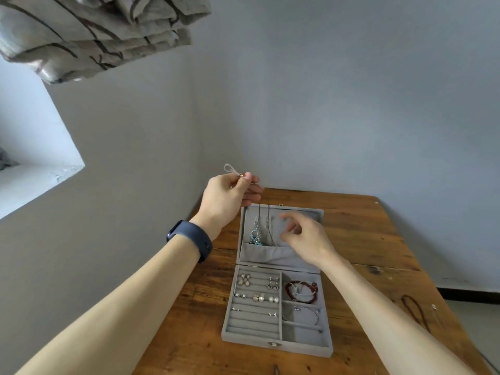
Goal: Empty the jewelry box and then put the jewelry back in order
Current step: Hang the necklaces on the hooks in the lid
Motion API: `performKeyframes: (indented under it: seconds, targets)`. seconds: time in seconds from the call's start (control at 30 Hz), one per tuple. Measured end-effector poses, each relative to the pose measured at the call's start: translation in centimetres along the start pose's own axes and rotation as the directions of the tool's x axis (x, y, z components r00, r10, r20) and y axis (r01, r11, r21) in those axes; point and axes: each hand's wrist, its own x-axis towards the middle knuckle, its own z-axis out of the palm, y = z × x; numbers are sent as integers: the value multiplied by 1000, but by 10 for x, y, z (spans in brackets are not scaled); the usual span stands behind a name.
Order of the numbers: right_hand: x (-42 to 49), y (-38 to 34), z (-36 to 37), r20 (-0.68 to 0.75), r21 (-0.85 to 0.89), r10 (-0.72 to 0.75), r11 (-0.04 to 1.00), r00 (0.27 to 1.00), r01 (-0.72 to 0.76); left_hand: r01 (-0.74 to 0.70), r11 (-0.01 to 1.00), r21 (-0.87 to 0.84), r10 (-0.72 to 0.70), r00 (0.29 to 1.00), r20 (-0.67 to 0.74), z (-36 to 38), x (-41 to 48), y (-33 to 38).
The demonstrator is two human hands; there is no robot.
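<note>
Over the counter (pixel 365 239), the left hand (pixel 230 196) pinches a necklace (pixel 230 169), likely lifting it from the jewelry box (pixel 270 339); the right hand (pixel 305 236), fingers slack, must free its chain.

This looks like a room in a home, perhaps a bedroom. Two plain painted walls (pixel 338 104) meet in a corner, and a worn wooden table (pixel 378 239) is pushed into it. A deep window recess (pixel 40 158) opens in the left wall, with a patterned curtain (pixel 94 31) bunched above it. A dark baseboard (pixel 468 293) runs beyond the tabletop's right edge. An open grey jewelry box (pixel 270 345) of personal pieces sits mid-tabletop.
</note>
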Motion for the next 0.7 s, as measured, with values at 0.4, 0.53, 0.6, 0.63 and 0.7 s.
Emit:
performKeyframes:
  seconds: [0.4,0.53,0.6,0.63,0.7]
  targets:
    - [7,2,-22,-1,228,-2,974,1000,3,-1,998,69,-4,997,72,53,11,-36]
    - [9,12,-26,-95,311,89,949,992,-55,-17,996,84,21,999,-38,56,5,-51]
    - [8,18,-30,-108,365,139,926,984,-91,-67,970,232,83,995,-62,59,-2,-63]
    - [7,20,-32,-105,386,156,917,982,-104,-111,918,381,139,989,-46,60,-6,-71]
    - [7,24,-33,-92,387,170,914,981,-122,-220,681,698,252,966,59,61,-12,-87]
